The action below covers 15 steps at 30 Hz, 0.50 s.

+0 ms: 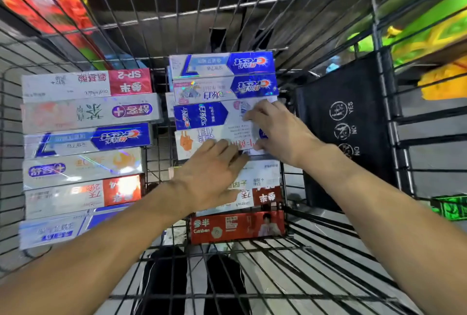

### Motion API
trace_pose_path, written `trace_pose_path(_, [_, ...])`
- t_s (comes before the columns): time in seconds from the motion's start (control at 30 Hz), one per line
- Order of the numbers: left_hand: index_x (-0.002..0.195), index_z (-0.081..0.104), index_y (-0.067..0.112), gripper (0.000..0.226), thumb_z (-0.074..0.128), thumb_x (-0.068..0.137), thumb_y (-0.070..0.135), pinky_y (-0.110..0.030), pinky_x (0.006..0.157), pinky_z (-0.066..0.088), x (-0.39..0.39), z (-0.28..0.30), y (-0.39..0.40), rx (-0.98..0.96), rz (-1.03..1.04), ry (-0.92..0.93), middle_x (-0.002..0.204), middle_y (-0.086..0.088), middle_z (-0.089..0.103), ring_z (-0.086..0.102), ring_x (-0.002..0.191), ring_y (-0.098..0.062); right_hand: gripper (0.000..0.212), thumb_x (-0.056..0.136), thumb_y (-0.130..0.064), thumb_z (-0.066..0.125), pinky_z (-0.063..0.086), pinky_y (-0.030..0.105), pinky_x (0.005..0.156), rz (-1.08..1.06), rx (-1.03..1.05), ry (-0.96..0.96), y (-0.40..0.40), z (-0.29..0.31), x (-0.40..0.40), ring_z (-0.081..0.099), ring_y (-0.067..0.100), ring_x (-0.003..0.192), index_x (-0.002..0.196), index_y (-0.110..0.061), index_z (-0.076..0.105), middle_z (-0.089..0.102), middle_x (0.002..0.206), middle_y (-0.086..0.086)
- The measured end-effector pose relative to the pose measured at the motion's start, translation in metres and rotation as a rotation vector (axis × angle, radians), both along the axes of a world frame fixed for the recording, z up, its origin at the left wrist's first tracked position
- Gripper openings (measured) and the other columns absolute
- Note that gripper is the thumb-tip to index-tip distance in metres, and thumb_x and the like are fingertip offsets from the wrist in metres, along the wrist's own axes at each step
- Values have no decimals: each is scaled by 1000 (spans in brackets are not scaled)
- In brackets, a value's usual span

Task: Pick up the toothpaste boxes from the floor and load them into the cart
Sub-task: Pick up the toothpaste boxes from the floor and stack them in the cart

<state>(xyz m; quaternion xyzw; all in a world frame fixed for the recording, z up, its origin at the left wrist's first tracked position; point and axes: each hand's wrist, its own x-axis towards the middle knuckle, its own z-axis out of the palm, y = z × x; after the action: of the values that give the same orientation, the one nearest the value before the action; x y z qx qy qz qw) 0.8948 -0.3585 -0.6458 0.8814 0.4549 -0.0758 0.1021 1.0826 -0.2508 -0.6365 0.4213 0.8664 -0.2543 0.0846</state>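
Both hands (214, 170) atop white toothpaste box (237, 135)

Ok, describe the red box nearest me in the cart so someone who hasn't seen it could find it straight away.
Look inside the wire cart, where toothpaste boxes lie in two columns. Take the right column and follow it to the near end, past both hands. The last box there, the red box, is red along its whole length, while the others are mostly white, silver or blue.
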Motion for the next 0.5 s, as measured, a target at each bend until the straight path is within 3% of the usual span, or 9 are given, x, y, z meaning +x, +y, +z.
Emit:
trace_pose_path(0.17, [131,58,11,78,78,71,56,-42,83,31,12,-6,1,152,159,-108,108,-14,59,43,98,-29,57,82,-6,74,51,51,89,-17,21,67,-1,-2,3,46,35,122,136,-12,57,51,134,12])
trace_pose_path(0.27, [139,51,11,86,69,77,68,-50,101,33,9,-11,-1,136,225,-55,129,-17,58,51,118,-35,42,88,-9,69,54,54,83,-40,48,130,-4,-8,3,51,37,112,129,-9,62,55,126,13])
trace_pose_path(0.37, [151,39,10,99,43,84,83,-58,119,19,5,-14,-1,15,295,54,158,-16,38,31,148,-32,41,96,-19,61,51,53,96,-38,29,105,-9,-7,6,51,37,119,136,-9,59,54,135,12])
trace_pose_path(0.5, [161,13,11,109,13,85,88,-59,123,4,4,-17,-1,-53,322,116,169,-13,5,1,156,-28,60,102,-38,50,28,45,118,110,51,-40,-28,0,14,31,35,146,150,-4,40,33,159,15])
